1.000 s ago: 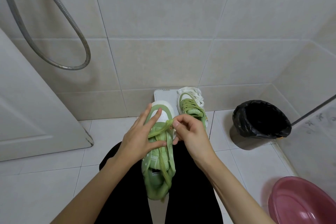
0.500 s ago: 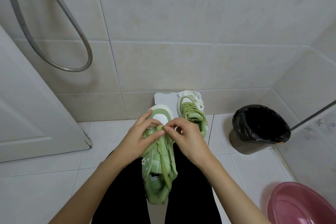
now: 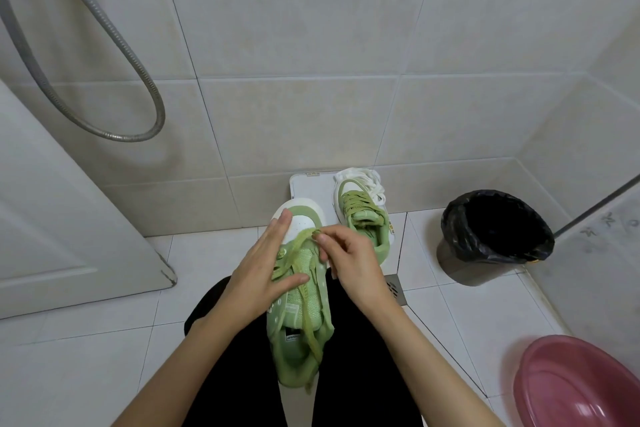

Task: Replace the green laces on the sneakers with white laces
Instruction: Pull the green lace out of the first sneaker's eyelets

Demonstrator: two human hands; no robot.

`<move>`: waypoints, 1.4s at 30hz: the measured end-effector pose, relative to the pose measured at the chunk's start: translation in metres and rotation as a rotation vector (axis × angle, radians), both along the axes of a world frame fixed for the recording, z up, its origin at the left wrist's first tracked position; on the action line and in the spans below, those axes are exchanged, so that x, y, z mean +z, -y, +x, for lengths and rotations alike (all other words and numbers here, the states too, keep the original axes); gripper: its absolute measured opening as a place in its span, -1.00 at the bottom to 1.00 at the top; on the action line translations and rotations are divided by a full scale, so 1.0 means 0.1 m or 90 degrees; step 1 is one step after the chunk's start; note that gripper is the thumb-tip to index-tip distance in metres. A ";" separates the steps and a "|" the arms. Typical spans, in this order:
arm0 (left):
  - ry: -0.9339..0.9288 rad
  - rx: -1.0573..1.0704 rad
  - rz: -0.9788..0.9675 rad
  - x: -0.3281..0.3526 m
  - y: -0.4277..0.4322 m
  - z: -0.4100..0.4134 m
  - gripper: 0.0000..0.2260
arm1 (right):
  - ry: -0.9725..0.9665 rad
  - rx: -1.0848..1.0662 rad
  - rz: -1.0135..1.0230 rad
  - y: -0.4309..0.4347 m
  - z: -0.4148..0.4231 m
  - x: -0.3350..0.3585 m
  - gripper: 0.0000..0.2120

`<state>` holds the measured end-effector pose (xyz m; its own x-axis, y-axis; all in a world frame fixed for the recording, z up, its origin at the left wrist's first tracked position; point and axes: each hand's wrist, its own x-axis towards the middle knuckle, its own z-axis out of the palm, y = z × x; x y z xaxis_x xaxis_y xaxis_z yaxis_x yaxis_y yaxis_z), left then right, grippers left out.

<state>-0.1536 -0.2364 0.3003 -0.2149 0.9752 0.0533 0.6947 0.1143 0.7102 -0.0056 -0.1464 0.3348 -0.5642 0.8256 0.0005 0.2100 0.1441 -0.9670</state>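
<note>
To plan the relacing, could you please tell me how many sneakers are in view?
2. One sneaker lies on the person's lap, under the left hand, while the right hand pinches its green lace. The second sneaker stands on a white board by the wall. None appears hidden.

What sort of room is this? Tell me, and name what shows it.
Most likely a bathroom or shower room: tiled walls, a shower hose hanging on the left, a floor drain, and a pink basin on the floor.
</note>
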 end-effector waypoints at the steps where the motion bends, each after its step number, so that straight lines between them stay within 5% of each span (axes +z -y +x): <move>1: -0.024 -0.010 0.008 -0.01 0.00 -0.01 -0.14 | 0.044 0.017 0.049 0.01 0.00 0.03 -0.74; 7: -0.076 -0.007 0.039 -0.02 0.01 0.03 -0.18 | 0.202 0.053 0.229 0.14 0.11 0.25 -0.78; 12: -0.062 -0.015 0.068 -0.02 0.05 0.03 -0.20 | 0.196 0.052 0.301 0.27 0.16 0.37 -0.77; 21: 0.170 0.042 0.111 0.01 0.01 -0.08 -0.45 | 0.126 0.027 0.114 -0.01 0.02 0.14 -0.88; 26: 0.154 0.119 0.150 0.07 -0.11 0.03 -0.85 | 0.043 0.015 0.055 -0.05 -0.03 -0.03 -0.75; 28: 0.137 0.162 0.171 0.08 -0.15 0.03 -0.92 | 0.019 -0.019 0.022 -0.08 0.00 -0.11 -0.59; 30: 0.124 0.166 0.173 0.08 -0.17 0.01 -0.94 | 0.031 -0.035 -0.014 -0.08 0.01 -0.19 -0.63; 36: 0.013 0.087 0.013 0.00 -0.14 0.09 -0.45 | -0.013 -0.044 -0.021 -0.05 -0.03 -0.34 -0.82; 42: -0.037 0.177 -0.001 -0.02 -0.26 0.19 -0.38 | -0.021 -0.097 0.008 -0.03 -0.04 -0.41 -0.72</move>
